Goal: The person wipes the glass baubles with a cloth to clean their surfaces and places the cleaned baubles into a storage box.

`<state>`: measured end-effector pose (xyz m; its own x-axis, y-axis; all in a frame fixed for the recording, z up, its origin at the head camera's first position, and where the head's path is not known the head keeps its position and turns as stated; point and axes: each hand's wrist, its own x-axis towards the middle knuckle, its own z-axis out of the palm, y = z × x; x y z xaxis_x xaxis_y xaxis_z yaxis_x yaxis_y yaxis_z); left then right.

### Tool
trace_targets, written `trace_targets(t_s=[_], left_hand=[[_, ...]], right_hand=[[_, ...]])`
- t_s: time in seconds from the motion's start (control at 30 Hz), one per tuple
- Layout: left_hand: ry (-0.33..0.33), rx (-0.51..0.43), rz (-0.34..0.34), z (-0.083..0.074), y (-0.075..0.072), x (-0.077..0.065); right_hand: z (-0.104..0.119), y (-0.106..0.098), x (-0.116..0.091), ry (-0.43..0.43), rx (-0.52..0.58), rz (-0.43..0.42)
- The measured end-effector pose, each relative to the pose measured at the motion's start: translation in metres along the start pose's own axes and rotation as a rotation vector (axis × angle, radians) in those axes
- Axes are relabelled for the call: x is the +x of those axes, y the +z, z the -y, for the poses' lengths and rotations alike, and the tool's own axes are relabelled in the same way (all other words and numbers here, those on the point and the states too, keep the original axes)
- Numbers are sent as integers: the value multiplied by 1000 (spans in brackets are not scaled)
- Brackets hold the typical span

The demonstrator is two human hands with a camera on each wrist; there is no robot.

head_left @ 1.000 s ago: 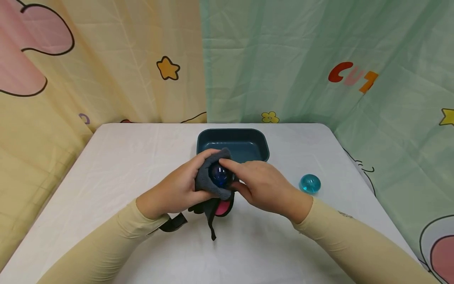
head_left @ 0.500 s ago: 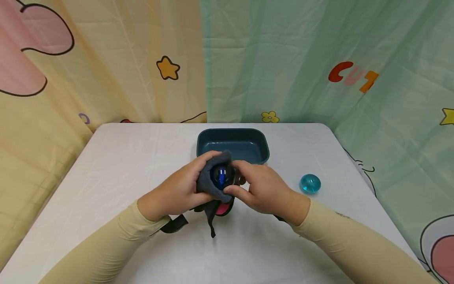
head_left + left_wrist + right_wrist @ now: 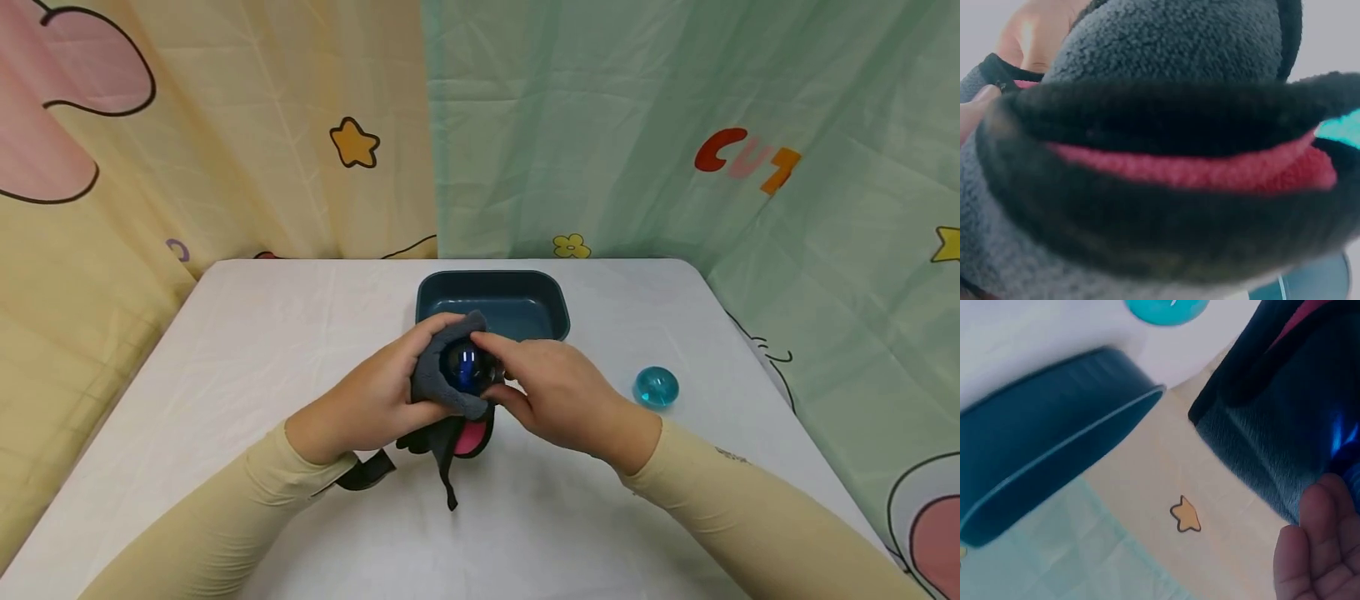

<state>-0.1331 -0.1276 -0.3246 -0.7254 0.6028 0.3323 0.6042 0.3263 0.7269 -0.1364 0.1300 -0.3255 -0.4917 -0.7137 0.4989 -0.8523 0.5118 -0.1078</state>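
A dark blue glass ball (image 3: 467,367) sits in a folded grey plush cloth (image 3: 429,379) with black edging and a pink underside. My left hand (image 3: 375,400) grips the cloth, cupping it around the ball from the left. From the right, my right hand (image 3: 566,396) holds the ball between thumb and fingers. The left wrist view is mostly filled by the cloth's grey face (image 3: 1172,37) and pink layer (image 3: 1197,172). In the right wrist view, the fingers (image 3: 1319,544) lie against the ball, which is largely cut off at the frame edge.
Behind the hands stands a dark teal rectangular tub (image 3: 555,312). A turquoise clear ball (image 3: 656,387) rests on the white table (image 3: 300,317) to the right. A black strap (image 3: 367,473) hangs at the left wrist. Printed curtains (image 3: 600,125) close off the back and sides.
The right fingers and thumb moved off to the right and back onto the ball, shifting their hold. Both hands dipped slightly, then rose again. The tub and the turquoise ball stayed put.
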Motion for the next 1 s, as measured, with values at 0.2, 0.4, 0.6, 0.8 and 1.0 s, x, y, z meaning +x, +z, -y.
trace_targets(t_s=[0.2,0.4,0.6,0.8,1.0], left_hand=[[-6,42,14,-1,3,0],[-2,41,6,4,3,-2],[-1,-36,-1,6,-1,-3],[-4,-23,2,2,-2,-3],[-20,19,16,-1,1,-3]], right_hand=[[9,2,0,267,243,112],[8,5,0,269,274,108],[2,5,0,-10,42,32],[4,3,2,18,-36,29],[10,4,3,250,233,102]])
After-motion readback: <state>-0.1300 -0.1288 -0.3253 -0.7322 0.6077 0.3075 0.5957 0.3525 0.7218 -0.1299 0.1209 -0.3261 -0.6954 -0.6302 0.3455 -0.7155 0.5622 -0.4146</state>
